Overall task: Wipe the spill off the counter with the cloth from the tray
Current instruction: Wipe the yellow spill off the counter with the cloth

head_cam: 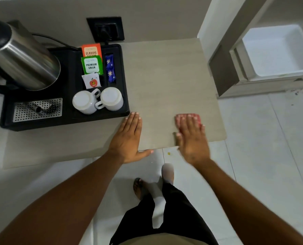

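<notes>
Near the counter's front right corner, the right hand (191,137) lies flat with fingers spread, palm pressing a red cloth (194,116) onto the counter (165,76); nothing is pinched, it is all downward pressure. The cloth peeks out beyond the fingertips, reddish with a faint pattern, folded small and mostly covered by the hand. Across the bare surface, the left hand (129,137) rests open and flat, fingers together, thumb hooked over the front edge, bracing just beside the corner of the black tray (67,123). So the wiping stroke looks to be in hand now, the cloth already out of the tray. No wet patch shows on the pale surface, so I cannot tell where the spill lies or how much remains. Next pass likely calls for steady pressure and a sweep across the open middle, stopping short of the tray with its two upturned white cups (97,101).
</notes>
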`<state>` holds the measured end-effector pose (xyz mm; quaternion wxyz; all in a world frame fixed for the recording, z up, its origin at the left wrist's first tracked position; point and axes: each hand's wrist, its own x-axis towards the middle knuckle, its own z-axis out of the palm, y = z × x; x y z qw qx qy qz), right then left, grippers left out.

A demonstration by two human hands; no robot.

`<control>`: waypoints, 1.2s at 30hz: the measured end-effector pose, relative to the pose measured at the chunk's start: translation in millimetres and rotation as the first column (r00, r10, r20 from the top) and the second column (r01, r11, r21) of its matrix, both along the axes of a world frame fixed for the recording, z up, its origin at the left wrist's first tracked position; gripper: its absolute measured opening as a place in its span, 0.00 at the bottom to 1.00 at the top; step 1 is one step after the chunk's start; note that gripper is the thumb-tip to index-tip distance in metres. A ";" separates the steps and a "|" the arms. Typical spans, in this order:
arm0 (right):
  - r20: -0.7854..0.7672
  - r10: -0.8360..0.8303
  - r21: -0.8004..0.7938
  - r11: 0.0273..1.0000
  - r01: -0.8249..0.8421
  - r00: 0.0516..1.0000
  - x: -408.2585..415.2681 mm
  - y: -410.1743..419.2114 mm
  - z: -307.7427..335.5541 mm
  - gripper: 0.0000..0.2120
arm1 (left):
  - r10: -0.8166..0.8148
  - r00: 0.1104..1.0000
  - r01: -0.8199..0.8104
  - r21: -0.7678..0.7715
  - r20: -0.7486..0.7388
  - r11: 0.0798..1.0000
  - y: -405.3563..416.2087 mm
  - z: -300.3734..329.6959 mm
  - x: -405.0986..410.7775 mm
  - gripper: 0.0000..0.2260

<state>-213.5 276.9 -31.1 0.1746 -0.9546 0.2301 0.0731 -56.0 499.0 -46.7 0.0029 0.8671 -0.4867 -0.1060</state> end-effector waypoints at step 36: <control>0.020 0.489 -0.065 0.871 -0.487 0.872 160.9 -72.6 -3.7 0.36 | 0.090 0.993 -0.097 -0.101 -0.076 0.990 -19.1 -6.9 -1.1 0.54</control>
